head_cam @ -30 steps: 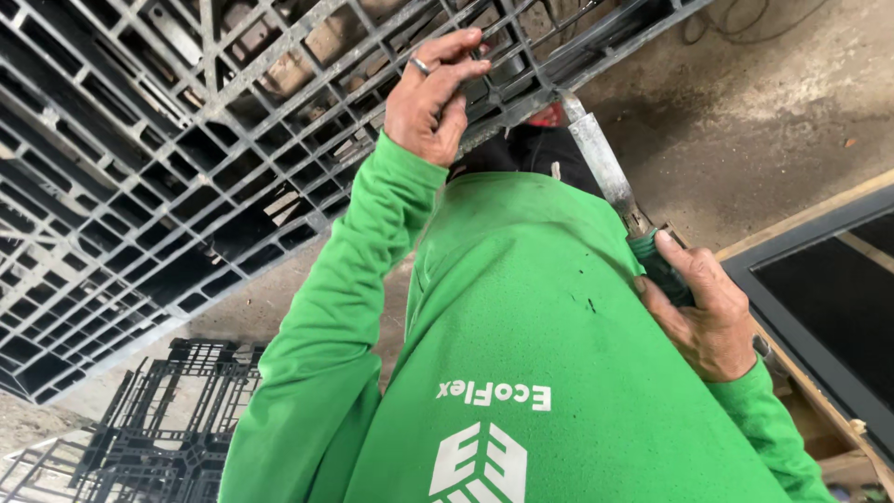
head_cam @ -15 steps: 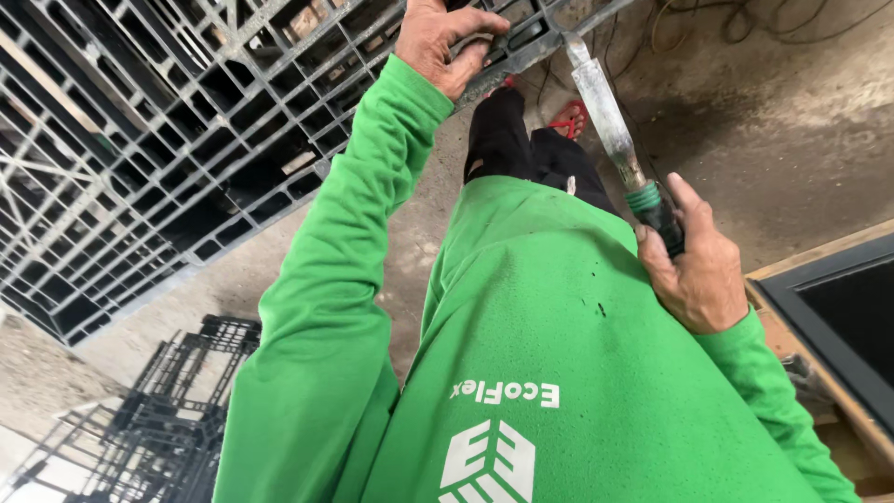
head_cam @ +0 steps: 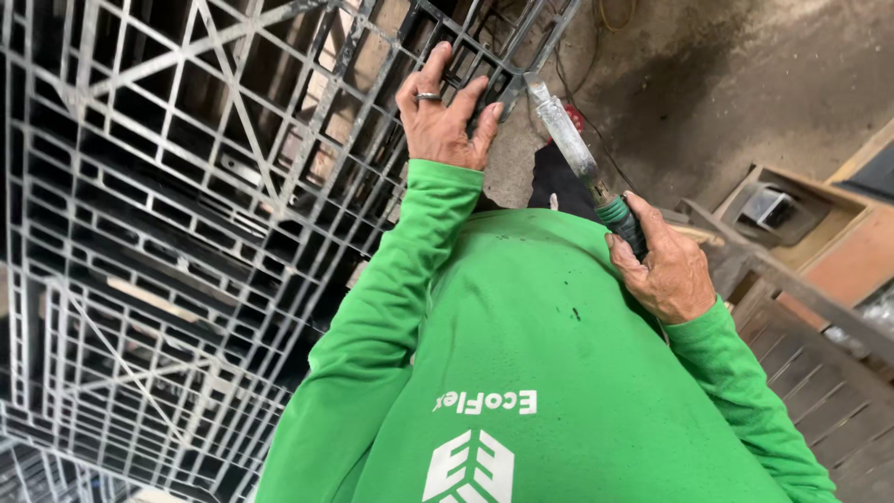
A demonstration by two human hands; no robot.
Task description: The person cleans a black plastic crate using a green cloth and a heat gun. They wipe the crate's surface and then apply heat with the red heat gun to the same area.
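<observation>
A large black plastic pallet [head_cam: 186, 233] with a grid of ribs stands tilted in front of me and fills the left side. My left hand [head_cam: 445, 121], a ring on one finger, lies on its upper right rim with fingers spread and hooked over the bars. My right hand [head_cam: 666, 270] grips the green handle of a long tool [head_cam: 582, 158] with a grey metal barrel. The tool's tip touches the pallet's edge just right of my left hand. Both arms are in green long sleeves.
A grey concrete floor [head_cam: 745, 74] with a thin cable lies beyond the pallet. Wooden frames and an open box [head_cam: 792, 219] stand at the right. A small red object [head_cam: 577, 116] shows behind the tool. More black grid pieces [head_cam: 56, 466] lie at the bottom left.
My left hand has shifted along the pallet's rim and spread its fingers. The tool's tip has come up against the pallet's edge. The pallet now fills more of the view.
</observation>
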